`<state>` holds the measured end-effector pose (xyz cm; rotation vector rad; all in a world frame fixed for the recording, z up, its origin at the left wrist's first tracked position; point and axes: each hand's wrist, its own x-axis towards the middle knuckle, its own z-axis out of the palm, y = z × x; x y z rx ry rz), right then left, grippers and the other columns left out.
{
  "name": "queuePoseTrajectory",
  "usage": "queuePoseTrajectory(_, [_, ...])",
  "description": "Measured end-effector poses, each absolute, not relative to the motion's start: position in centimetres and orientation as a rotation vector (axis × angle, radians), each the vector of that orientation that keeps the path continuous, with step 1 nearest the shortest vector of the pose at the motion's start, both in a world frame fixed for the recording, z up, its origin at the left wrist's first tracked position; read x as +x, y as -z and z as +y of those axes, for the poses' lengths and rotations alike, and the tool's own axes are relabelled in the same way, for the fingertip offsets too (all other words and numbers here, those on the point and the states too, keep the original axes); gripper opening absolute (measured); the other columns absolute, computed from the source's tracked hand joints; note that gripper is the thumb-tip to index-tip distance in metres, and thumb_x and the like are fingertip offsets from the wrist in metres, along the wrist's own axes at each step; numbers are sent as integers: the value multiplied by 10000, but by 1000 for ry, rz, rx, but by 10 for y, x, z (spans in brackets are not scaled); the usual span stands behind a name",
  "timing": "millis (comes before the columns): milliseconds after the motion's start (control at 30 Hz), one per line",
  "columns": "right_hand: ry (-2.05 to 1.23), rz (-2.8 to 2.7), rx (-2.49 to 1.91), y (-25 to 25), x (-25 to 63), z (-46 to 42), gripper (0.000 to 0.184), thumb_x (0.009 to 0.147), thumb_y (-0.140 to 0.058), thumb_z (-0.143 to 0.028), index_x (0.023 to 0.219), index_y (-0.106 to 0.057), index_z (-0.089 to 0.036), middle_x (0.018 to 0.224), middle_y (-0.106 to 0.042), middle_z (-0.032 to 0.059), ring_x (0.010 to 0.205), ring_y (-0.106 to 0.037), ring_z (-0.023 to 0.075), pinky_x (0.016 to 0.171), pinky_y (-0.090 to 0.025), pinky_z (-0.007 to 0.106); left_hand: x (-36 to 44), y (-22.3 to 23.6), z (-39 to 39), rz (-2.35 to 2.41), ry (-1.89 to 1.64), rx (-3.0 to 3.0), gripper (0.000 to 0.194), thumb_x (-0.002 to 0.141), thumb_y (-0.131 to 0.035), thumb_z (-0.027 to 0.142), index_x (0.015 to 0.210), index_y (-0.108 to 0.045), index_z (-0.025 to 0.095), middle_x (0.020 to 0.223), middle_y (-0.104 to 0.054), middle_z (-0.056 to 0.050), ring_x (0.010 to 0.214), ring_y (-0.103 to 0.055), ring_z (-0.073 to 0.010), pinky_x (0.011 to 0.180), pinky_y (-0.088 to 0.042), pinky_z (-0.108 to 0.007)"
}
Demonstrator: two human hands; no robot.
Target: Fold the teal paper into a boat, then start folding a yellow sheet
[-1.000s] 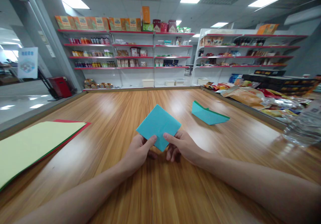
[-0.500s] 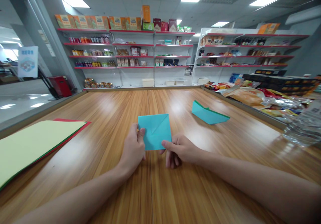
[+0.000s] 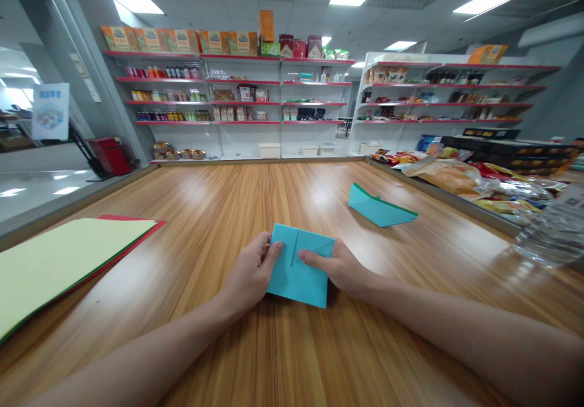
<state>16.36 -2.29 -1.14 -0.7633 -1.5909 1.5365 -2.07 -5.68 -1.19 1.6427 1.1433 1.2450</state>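
Note:
A folded square of blue paper (image 3: 298, 282), creased on its upper face, is held tilted over the wooden table (image 3: 219, 346). My left hand (image 3: 255, 267) pinches its left edge, thumb on top and fingers behind. My right hand (image 3: 349, 267) grips the right edge, its thumb lying across the upper face beside a short crease line. The fingers under the paper are hidden. Beyond my right hand lies a folded blue paper boat (image 3: 381, 206) with a green rim, touched by neither hand.
Sheets of pale yellow paper (image 3: 59, 267) lie at left over green and red ones. A clear plastic bottle (image 3: 554, 230) is at the right edge. Snack packets (image 3: 451, 179) and black boxes (image 3: 506, 145) sit beyond the right border. Stocked shelves (image 3: 246, 103) stand behind.
The blue paper square has turned clockwise and come slightly nearer and to the right. My right thumb has moved from its lower corner up onto its upper face.

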Motion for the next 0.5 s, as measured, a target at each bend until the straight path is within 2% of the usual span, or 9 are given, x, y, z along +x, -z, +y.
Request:
queuePoseTrajectory(167, [-1604,-1550,-759,13,164,-23,380,730,-733,-416,975,-677,-132,948,-707,95,834,-661,214,772,-537,372,-19,10,-58,1192,-1098,1486,347,903,-382,549,893,-423,205,585,-530,45,328,-541,-135,248,-336,-181])
queuePoseTrajectory(233, [-1578,-1507,-784,16,164,-22,370,732,-729,-429,937,-683,-124,898,-708,89,788,-656,203,739,-536,354,-19,9,-59,1250,-1088,1495,361,895,-381,566,892,-426,208,572,-502,58,294,-512,-125,218,-303,-174])
queuePoseTrajectory(367, [-1556,-1416,-843,20,165,-17,401,737,-702,-498,717,-673,-99,697,-677,76,611,-607,163,626,-512,312,-19,10,-59,1366,-1110,1623,360,904,-375,550,821,-440,206,531,-404,81,285,-401,-78,230,-246,-162])
queuePoseTrajectory(500, [-1746,-1334,-749,17,166,-15,412,708,-728,-504,741,-686,-95,741,-685,89,657,-620,171,703,-508,331,-19,9,-58,1418,-1170,1695,357,921,-361,511,740,-405,206,516,-362,80,336,-362,-76,308,-246,-181])
